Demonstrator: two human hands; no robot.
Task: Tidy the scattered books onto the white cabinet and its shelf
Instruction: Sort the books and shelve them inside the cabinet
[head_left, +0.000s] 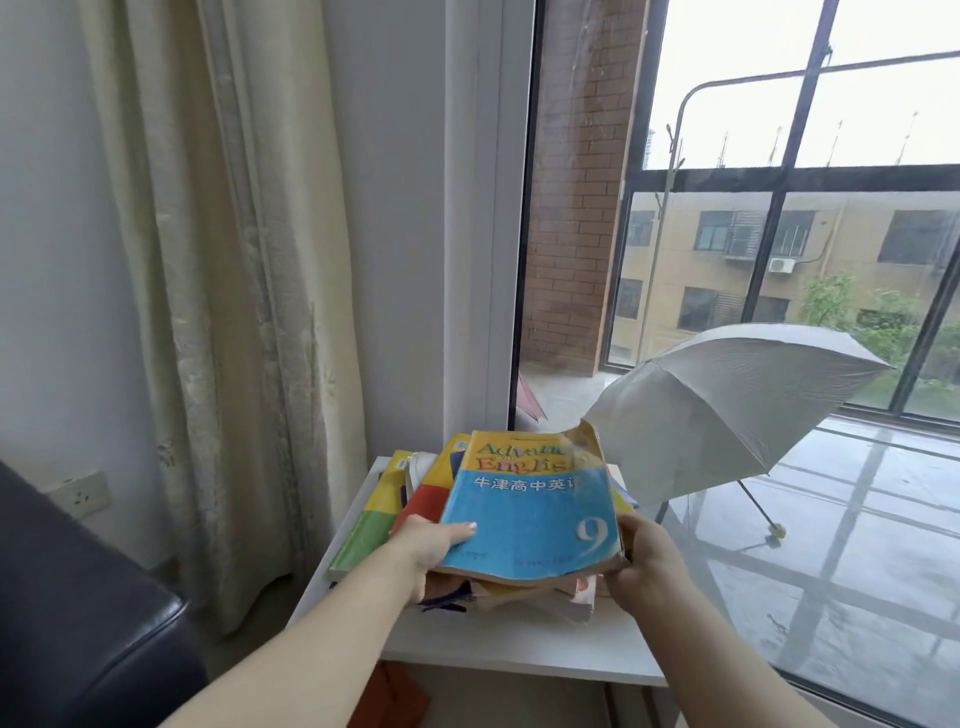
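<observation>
A stack of several worn books sits on the white cabinet (498, 644) by the window. On top lies a blue and yellow English textbook (530, 514) marked 9, its far right corner curled up. My left hand (431, 545) grips the stack's near left edge, thumb on the blue cover. My right hand (644, 561) holds the near right edge. To the left of the stack lies a yellow and green book (371, 525), partly under it. More books below the top one show only their edges.
A cream curtain (234, 291) hangs at the left beside a wall socket (83, 493). A dark sofa arm (78, 613) fills the lower left. Behind the glass an open white umbrella (727, 400) rests on the wet balcony floor. Something orange (400, 696) shows under the cabinet top.
</observation>
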